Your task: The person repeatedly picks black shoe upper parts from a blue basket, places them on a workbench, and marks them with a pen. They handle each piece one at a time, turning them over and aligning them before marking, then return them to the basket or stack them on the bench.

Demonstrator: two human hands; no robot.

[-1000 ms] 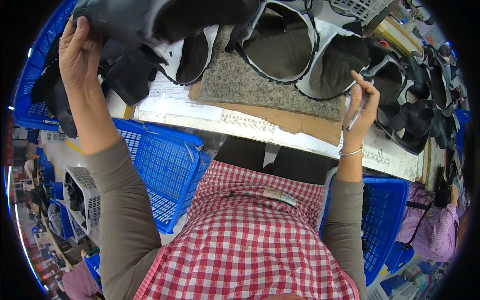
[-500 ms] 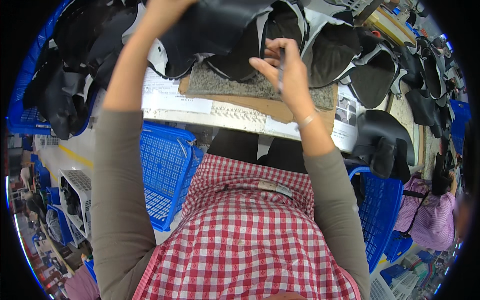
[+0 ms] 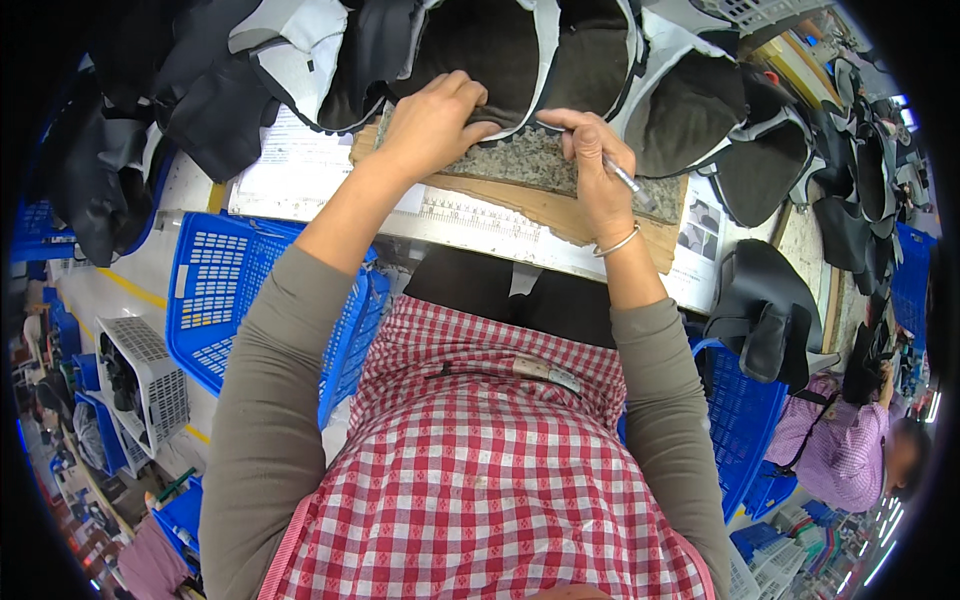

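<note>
While her left hand (image 3: 432, 125) pinched the limp, light black shoe upper (image 3: 490, 60) at its pale edge, her right hand (image 3: 590, 165) gripped a silver pen (image 3: 625, 180).

Dark shoe uppers (image 3: 500, 50) crowding the speckled pad (image 3: 540, 165) beyond both hands.

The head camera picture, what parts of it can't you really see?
- The tip of the silver pen in the right hand: head view, too small and blurred.
- The part of the dark shoe piece under the left hand: covered by the fingers.
- The top of the shoe piece: cut off by the upper edge.
- The print on the white paper: too small and bent by the lens.
- The blue basket: its right side hides behind the left sleeve.
</note>
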